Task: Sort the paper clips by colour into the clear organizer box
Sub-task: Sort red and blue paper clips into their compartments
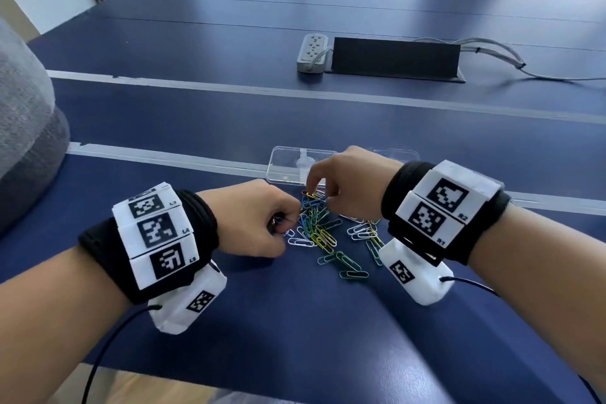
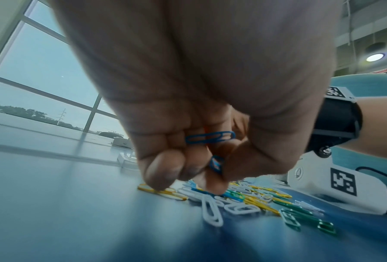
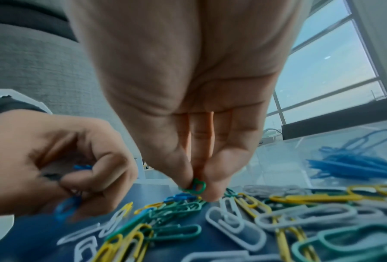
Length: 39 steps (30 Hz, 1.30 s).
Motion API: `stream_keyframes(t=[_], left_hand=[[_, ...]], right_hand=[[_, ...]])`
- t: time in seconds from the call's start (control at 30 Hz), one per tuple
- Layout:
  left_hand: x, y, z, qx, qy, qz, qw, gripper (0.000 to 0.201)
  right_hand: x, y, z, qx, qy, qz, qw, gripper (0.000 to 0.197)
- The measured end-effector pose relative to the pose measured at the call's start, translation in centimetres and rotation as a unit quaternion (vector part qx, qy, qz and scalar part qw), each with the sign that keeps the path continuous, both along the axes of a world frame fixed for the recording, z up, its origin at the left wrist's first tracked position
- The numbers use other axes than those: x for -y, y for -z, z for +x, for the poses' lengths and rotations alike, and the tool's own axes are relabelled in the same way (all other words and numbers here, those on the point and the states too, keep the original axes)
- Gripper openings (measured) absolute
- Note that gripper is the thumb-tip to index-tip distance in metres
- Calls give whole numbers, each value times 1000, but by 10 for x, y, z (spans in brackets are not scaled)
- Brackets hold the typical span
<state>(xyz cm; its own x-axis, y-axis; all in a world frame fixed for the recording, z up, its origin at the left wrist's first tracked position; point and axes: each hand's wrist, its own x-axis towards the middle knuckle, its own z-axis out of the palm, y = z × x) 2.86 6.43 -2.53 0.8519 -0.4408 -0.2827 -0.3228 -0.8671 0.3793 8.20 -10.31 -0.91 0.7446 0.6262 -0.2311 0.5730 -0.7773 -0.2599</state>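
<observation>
A loose pile of paper clips (image 1: 323, 233) in white, yellow, green and blue lies on the dark blue table (image 1: 229, 305). My left hand (image 1: 259, 218) sits at the pile's left edge, fingers curled round several blue clips (image 2: 210, 137). My right hand (image 1: 331, 182) hovers over the pile's far side and pinches a green clip (image 3: 195, 186) between thumb and fingers. The clear organizer box (image 1: 288, 162) stands just behind the pile, partly hidden by my right hand. Blue clips (image 3: 349, 165) lie inside it in the right wrist view.
A grey power strip (image 1: 312, 52) and a black cable-box lid (image 1: 395, 57) with cables lie further back on the table. A grey cushioned seat (image 1: 23, 128) stands at the left. White tape lines (image 1: 196, 85) cross the tabletop.
</observation>
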Motion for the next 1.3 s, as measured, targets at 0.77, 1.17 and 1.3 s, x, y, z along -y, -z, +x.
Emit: stream_keyframes(t=[0.77, 1.17, 1.3], left_hand=[[8, -5, 17, 17, -139, 3, 990, 11], [16, -5, 24, 55, -64, 82, 993, 12], [16, -3, 21, 47, -56, 111, 991, 10]], right_hand=[[-16, 6, 4, 23, -30, -27, 999, 23], [-14, 11, -8, 55, -10, -35, 998, 22], [-7, 1, -4, 54, 45, 7, 998, 32]])
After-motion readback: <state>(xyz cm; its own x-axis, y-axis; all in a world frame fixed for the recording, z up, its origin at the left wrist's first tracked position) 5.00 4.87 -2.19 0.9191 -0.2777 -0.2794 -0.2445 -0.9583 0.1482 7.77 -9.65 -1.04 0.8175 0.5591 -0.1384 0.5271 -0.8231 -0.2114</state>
